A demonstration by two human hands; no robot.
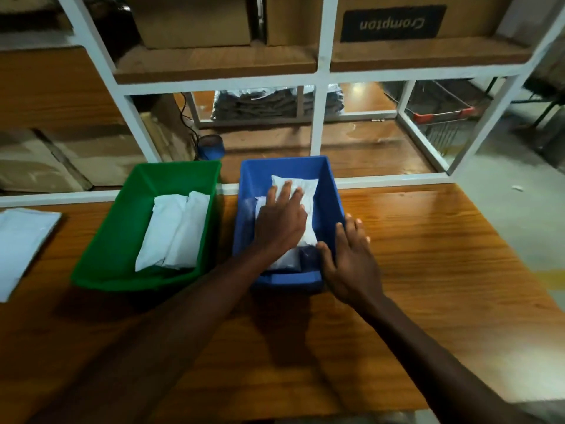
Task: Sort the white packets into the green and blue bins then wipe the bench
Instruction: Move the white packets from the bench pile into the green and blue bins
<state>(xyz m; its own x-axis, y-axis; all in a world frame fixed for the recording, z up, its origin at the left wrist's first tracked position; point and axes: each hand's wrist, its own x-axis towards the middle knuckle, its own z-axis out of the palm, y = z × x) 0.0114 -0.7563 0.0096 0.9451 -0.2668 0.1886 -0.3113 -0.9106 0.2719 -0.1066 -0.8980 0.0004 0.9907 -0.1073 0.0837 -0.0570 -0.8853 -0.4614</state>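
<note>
A blue bin (328, 191) stands at the middle of the wooden bench (428, 270), with white packets (307, 191) inside it. My left hand (279, 220) lies flat, palm down, on the top packet in the blue bin, fingers spread. My right hand (351, 258) rests open against the blue bin's near right wall and corner. A green bin (122, 215) sits just left of the blue one and holds two white packets (174, 231) lying side by side.
A white sheet or flat packet (21, 246) lies at the bench's left edge. A white metal rack frame (318, 120) with cardboard boxes (195, 19) rises behind the bins. A shopping trolley (443, 117) stands beyond at the right.
</note>
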